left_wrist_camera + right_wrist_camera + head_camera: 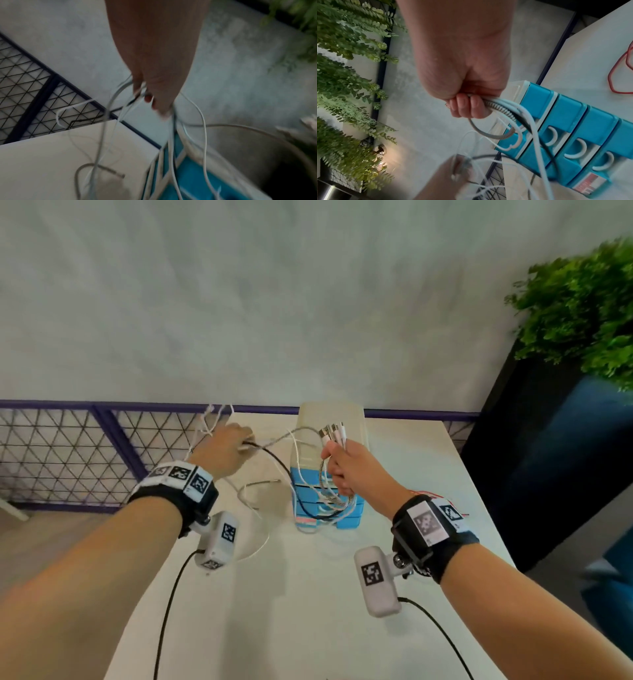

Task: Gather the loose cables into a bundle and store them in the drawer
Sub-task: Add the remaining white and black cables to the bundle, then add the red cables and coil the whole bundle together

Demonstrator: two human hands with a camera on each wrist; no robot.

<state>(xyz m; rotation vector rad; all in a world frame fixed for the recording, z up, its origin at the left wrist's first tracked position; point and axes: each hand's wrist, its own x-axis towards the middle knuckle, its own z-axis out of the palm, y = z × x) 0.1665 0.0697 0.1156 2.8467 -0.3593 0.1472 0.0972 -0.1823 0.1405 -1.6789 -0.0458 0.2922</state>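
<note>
Clenching the plug ends of the cables (pixel 334 436) upright, the right hand (pixel 346 470) hangs just in front of the blue drawer unit (pixel 346 513). Their loops sag leftward to the left hand (pixel 226 445), whose fingers pinch the far strands above the white table (pixel 308 594). Bundling likely means bringing the left hand across toward the nearer right.

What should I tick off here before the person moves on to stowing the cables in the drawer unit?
1. Right hand grips the connector ends of the cables: ok.
2. Left hand holds the other ends: ok, though blur hides which strands its fingers pinch.
3. Cables gathered into one bundle: not ok; loops hang loose in front of the drawer unit.
4. A drawer open to receive them: not ok; the blue drawers all look closed.
5. Red cable collected: not ok; it lies on the table.
6. Strands free of drawer handles: cannot tell.
</note>
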